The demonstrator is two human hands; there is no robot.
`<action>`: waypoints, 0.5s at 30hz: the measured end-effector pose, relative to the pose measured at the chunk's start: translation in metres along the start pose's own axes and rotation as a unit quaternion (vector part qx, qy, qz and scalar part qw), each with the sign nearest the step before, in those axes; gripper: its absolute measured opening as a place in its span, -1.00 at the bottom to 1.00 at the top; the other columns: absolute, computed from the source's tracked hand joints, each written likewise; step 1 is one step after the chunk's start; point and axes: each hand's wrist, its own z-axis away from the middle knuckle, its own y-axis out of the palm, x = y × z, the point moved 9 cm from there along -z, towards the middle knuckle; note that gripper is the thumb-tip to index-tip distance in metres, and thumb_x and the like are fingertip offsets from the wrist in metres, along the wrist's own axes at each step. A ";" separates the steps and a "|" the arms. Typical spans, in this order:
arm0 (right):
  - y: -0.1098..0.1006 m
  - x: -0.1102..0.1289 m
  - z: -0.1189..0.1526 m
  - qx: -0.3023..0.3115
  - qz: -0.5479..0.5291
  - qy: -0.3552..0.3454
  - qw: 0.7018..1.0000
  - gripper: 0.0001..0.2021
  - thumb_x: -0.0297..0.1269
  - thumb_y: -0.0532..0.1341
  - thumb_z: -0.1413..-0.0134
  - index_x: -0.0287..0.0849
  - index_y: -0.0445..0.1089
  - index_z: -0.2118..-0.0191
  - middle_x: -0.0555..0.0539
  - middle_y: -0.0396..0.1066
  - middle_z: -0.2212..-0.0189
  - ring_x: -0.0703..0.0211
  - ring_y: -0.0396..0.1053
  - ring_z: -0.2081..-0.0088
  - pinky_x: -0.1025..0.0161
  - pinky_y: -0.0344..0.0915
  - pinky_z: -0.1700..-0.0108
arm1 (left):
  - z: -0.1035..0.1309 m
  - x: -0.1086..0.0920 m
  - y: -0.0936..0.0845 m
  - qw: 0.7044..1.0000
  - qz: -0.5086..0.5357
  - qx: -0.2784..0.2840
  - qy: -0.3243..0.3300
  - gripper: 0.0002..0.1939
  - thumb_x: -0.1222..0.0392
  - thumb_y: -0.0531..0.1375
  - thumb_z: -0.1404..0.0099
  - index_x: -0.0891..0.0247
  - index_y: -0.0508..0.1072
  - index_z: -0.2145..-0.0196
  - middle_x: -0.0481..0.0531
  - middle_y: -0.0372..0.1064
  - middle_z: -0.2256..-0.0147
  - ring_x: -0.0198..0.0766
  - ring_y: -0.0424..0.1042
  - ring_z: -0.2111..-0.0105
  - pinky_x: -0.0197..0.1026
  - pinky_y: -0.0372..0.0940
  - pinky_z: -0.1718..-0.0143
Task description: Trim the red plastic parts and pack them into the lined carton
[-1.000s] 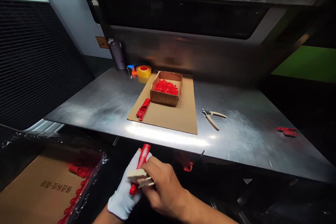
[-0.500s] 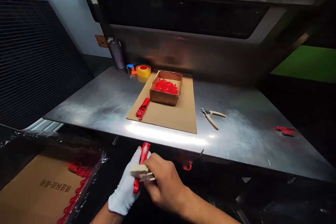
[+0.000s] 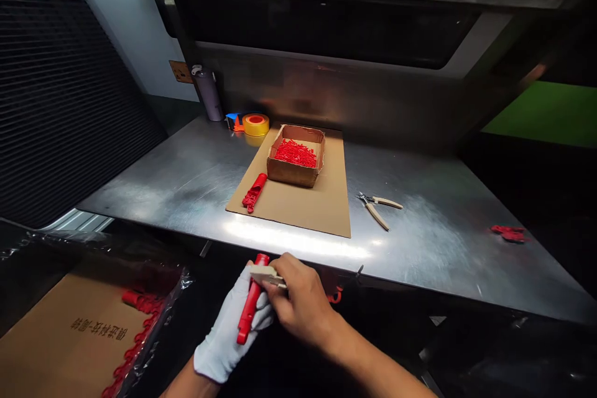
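My left hand (image 3: 228,329), in a white glove, is closed around a long red plastic part (image 3: 249,311), tilted with its round end pointing away from me. My bare right hand (image 3: 303,292) grips a flat cream-coloured tool (image 3: 265,275), whose exact kind I cannot make out. That tool lies across the upper end of the red part, apparently against it. Ahead on the bench, a similar red part (image 3: 254,193) rests on a cardboard sheet (image 3: 303,214). A cardboard box (image 3: 291,173) on the sheet holds many small red pieces (image 3: 295,153).
Cream-handled nippers (image 3: 379,208) lie open on the metal bench (image 3: 429,224), with red pieces (image 3: 508,234) far right. A tape roll (image 3: 255,125) and a bottle (image 3: 208,94) stand back left. At lower left, a plastic-lined carton (image 3: 60,329) contains red parts (image 3: 140,301).
My right hand has moved the cream tool up along the red part, from its middle to near its round end. My left hand has barely moved.
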 end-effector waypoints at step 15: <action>-0.099 -0.110 -0.042 -0.060 0.238 0.232 0.941 -0.69 -0.24 0.13 -0.27 -0.24 0.40 -0.05 -0.28 0.41 0.05 -0.16 0.40 0.06 0.06 0.26 0.10 | 0.003 -0.003 0.011 0.991 0.029 0.125 -0.036 -0.52 -0.10 -0.08 -0.48 0.30 0.26 0.45 -0.15 0.02 0.61 -0.51 -0.12 0.73 -0.37 -0.15 0.68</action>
